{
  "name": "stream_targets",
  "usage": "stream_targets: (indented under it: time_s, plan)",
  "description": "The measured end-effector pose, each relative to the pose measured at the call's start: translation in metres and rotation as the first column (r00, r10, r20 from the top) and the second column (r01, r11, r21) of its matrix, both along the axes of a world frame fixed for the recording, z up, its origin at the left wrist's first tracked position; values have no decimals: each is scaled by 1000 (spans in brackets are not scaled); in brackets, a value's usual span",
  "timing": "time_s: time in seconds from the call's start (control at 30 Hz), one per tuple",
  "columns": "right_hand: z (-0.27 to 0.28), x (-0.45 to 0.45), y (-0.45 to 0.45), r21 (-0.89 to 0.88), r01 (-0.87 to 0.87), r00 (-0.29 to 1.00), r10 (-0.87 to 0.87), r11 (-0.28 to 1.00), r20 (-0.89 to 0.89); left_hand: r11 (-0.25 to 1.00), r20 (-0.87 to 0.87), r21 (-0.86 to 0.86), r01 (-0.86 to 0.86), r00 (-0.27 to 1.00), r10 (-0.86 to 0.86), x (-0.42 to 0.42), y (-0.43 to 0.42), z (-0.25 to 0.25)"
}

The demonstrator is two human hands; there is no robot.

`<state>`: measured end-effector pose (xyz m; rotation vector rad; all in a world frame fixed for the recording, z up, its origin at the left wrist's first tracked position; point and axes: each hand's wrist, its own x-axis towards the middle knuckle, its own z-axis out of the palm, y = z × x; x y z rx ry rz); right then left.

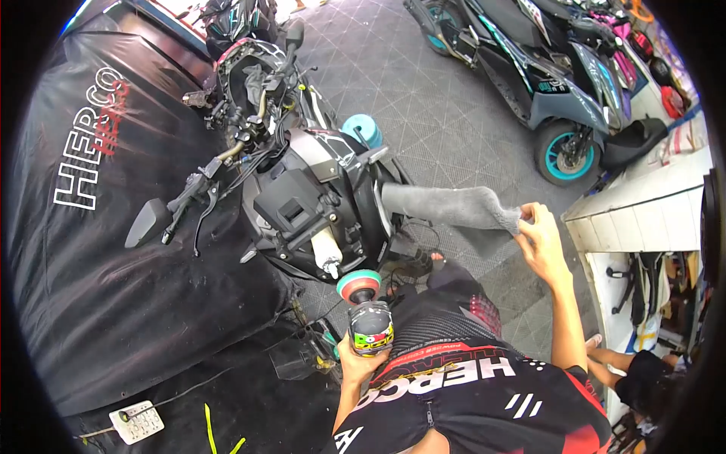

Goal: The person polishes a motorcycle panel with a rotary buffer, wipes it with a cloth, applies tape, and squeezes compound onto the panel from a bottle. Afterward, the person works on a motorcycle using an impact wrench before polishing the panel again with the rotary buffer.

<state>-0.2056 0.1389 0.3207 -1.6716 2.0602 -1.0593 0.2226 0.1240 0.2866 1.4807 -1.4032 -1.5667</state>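
- Left hand (361, 361) grips the polisher (371, 327), its round pad (358, 285) near the motorcycle (291, 189).
- Right hand (538, 240) pinches the grey cloth (446, 205), which stretches out beside the motorcycle.
- White bottle (327, 248) lies on the motorcycle.
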Motion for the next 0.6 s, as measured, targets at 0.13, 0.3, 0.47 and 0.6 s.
stream_targets:
  time_s: [0.13, 0.3, 0.47, 0.6]
  plan:
    - [29, -4, -9, -13, -131, 989, 131, 991, 68, 998, 40, -20, 55, 998, -55, -4, -3, 0]
    - [34, 0, -40, 68, -42, 999, 40, 997, 29, 994, 69, -24, 104, 992, -102, -8, -5, -2]
    - [0, -15, -56, 255, -114, 937, 18, 960, 348, 1000, 70, 13, 28, 997, -29, 0, 3, -9]
    - [31, -27, -5, -110, 45, 547, 68, 993, 834, 1000, 65, 25, 0, 998, -2, 11, 5, -2]
